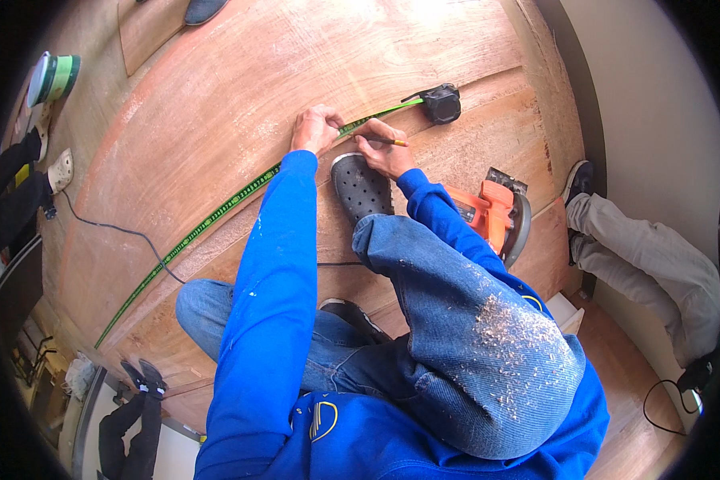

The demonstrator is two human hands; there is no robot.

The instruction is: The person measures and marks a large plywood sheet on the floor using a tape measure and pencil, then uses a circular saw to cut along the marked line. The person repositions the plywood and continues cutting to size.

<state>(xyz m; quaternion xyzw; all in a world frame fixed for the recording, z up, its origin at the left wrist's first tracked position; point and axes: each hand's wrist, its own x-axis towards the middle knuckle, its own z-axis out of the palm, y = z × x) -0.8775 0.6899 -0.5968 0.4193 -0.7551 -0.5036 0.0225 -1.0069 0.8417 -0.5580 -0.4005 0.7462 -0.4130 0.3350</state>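
Note:
A green tape measure blade [208,226] runs diagonally across the wooden boards, from the lower left up to its black case [441,104]. My left hand [318,128] is closed on the blade at its upper stretch, fingertips at its edge. Just to the right, my right hand [384,152] grips a dark pencil [391,142] with a yellow and red end. The pencil lies nearly level, its tip close to the blade beside my left fingers. My grey clog [362,186] rests on the wood right below both hands.
An orange circular saw [494,214] lies on the boards right of my knee. A dark cord [128,228] trails at left. A green-and-white tub [54,78] stands upper left. Other people's legs show at left, lower left and right [648,256]. Sawdust [514,344] covers my knee.

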